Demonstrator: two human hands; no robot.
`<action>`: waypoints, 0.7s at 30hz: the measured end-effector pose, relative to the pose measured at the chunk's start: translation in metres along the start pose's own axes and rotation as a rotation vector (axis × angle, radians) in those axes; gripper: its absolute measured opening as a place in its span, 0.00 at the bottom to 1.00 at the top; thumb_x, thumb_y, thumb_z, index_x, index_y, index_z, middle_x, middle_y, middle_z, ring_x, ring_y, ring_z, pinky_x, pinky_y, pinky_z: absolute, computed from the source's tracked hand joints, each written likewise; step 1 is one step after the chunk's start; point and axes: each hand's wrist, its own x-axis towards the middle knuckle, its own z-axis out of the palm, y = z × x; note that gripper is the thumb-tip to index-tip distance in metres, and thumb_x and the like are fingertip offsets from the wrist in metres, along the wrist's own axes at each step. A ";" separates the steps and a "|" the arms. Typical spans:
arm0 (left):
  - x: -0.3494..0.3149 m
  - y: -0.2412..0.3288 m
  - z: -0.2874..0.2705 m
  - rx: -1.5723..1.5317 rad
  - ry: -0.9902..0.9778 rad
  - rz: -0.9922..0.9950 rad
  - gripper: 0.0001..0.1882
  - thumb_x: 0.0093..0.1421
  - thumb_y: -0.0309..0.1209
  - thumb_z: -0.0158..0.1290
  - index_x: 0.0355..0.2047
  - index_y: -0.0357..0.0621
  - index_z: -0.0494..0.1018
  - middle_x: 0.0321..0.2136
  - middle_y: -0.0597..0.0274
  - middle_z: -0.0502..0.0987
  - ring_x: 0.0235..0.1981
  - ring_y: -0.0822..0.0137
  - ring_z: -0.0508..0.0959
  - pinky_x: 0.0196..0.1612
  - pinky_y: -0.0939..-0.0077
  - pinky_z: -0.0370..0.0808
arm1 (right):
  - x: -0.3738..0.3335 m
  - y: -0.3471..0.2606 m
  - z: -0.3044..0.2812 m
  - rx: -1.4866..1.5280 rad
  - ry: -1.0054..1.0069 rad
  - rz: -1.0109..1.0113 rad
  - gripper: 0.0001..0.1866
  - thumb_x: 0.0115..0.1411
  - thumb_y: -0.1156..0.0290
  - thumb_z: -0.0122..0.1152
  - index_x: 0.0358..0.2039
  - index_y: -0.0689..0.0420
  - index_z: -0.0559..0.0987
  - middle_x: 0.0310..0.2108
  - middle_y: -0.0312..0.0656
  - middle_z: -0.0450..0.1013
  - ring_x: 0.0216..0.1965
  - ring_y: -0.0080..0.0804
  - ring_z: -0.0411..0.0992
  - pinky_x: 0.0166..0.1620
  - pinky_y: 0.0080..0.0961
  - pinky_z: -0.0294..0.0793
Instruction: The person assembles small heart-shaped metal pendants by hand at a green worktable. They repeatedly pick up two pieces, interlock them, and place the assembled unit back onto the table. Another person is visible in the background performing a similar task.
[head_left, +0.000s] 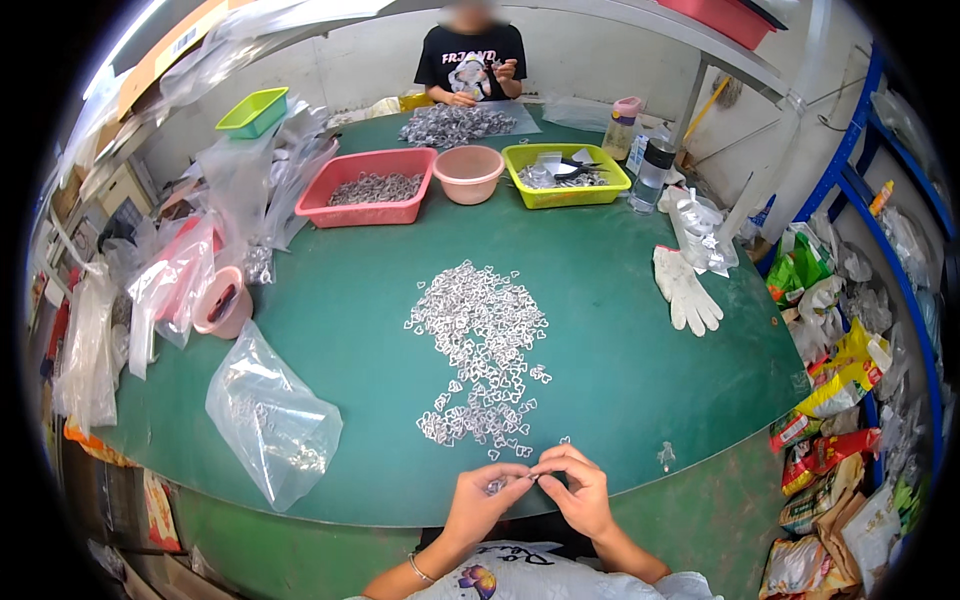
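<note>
At the table's near edge, my left hand [482, 502] and my right hand [577, 492] meet with fingertips pinched together. A tiny light metal piece sits between the fingertips; its exact shape is too small to make out. Some silvery heart-shaped rings show inside the curled fingers of my left hand. Just beyond my hands spreads a loose pile of silver heart-shaped rings [480, 315], with a thinner cluster at its near end. One lone heart ring [565, 440] lies close to my right fingers.
A clear plastic bag [270, 420] with small pieces lies left on the green table [620, 380]; a white glove [686, 290] lies right. Farther back stand a red basin [410, 208], pink bowl [468, 177] and yellow-green basin [570, 197]. Across sits another person [470, 60] near a grey heap.
</note>
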 end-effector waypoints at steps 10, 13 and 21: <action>0.023 -0.005 0.006 0.183 0.126 0.033 0.07 0.49 0.22 0.57 0.31 0.36 0.76 0.20 0.68 0.72 0.24 0.79 0.68 0.31 0.84 0.68 | 0.009 0.018 -0.004 0.291 0.029 0.156 0.08 0.53 0.86 0.52 0.35 0.67 0.74 0.37 0.43 0.67 0.41 0.29 0.66 0.46 0.24 0.65; 0.021 0.003 0.012 0.110 0.143 0.048 0.04 0.51 0.23 0.56 0.28 0.35 0.75 0.21 0.70 0.72 0.24 0.80 0.68 0.29 0.85 0.67 | 0.006 0.016 0.001 0.281 0.064 0.115 0.09 0.53 0.86 0.51 0.36 0.67 0.73 0.37 0.44 0.67 0.40 0.29 0.66 0.43 0.23 0.65; 0.012 0.000 0.012 -0.353 -0.020 -0.122 0.08 0.58 0.27 0.49 0.34 0.36 0.74 0.15 0.75 0.63 0.15 0.85 0.57 0.16 0.88 0.50 | 0.004 0.017 -0.001 0.431 0.058 0.137 0.08 0.56 0.82 0.52 0.37 0.67 0.73 0.34 0.41 0.68 0.36 0.24 0.66 0.41 0.20 0.64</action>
